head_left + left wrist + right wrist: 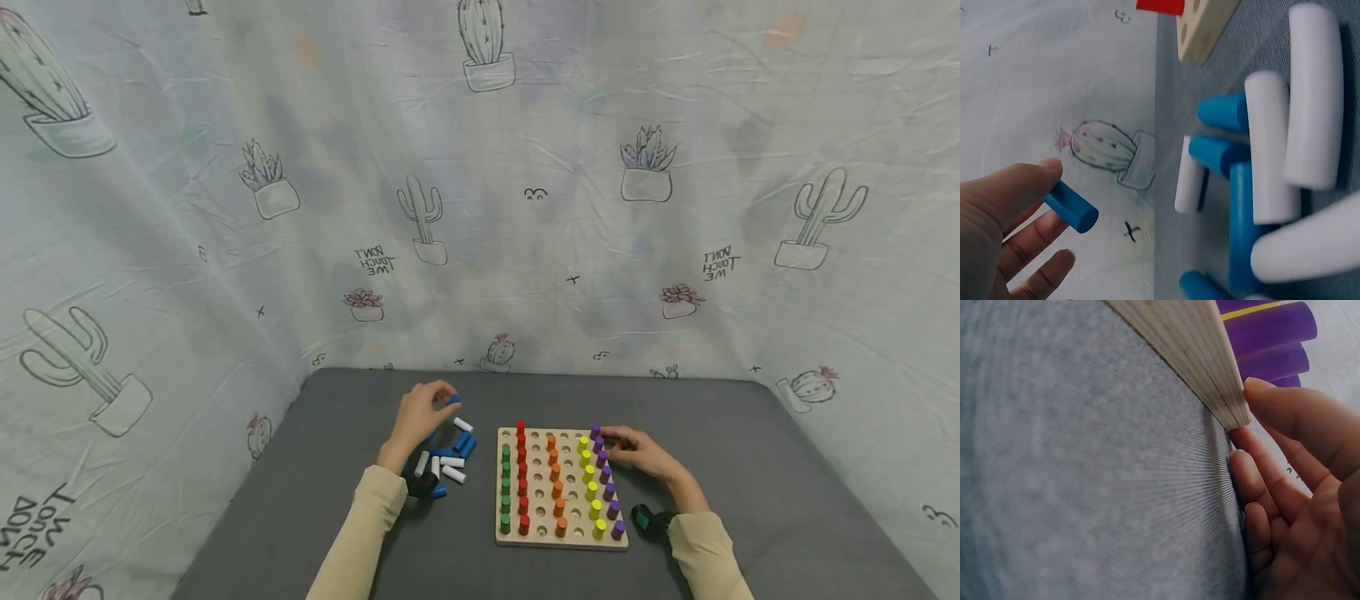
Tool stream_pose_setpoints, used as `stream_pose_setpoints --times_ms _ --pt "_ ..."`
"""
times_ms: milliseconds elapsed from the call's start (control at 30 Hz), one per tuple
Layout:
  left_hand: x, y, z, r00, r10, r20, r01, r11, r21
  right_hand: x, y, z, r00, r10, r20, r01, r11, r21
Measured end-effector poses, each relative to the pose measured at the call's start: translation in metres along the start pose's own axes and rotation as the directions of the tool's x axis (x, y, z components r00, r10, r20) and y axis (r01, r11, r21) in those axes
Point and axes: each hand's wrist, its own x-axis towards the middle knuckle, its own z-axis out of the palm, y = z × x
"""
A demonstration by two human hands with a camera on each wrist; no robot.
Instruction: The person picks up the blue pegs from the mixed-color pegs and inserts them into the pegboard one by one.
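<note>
My left hand (416, 421) is raised over the left side of the table and pinches a blue peg (1072, 207) between thumb and fingers. Below it lies a loose pile of white pegs (453, 462) and blue pegs (467, 447). A wooden pegboard (532, 483) rests flat to the right of the pile. It bears columns of green, red, orange, yellow and purple pegs (609, 492), with bare holes either side of the orange ones. At the board's far right corner, my right hand (637, 450) grips the edge, thumb beside the purple pegs and fingers against the side.
Grey cloth covers the table (262, 517). A pale curtain (570, 233) printed with cacti hangs behind and at both sides. Each wrist wears a black strap with a camera; the right one (651, 518) sits close to the board's right edge.
</note>
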Motion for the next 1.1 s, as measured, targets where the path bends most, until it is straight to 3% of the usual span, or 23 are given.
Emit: stream_pose_setpoints --times_ms 667,767,1000,1100 --pt "0.000 0.026 0.017 0.999 0.008 0.041 -0.003 0.990 -0.139 -0.004 0.001 0.001 0.999 -0.049 0.002 0.049 0.998 0.046" --pt "0.000 0.030 0.018 0.998 -0.002 0.055 0.009 0.990 -0.141 -0.004 0.002 0.001 0.999 -0.048 -0.001 0.048 0.998 0.041" --pt "0.000 0.034 0.021 0.998 0.012 0.062 -0.002 0.988 -0.157 -0.010 -0.023 0.005 0.999 -0.046 -0.017 0.046 0.999 -0.008" --pt "0.000 0.037 0.022 0.998 0.027 0.060 -0.017 0.987 -0.157 -0.007 -0.012 0.005 0.999 -0.038 -0.023 0.037 0.999 -0.023"
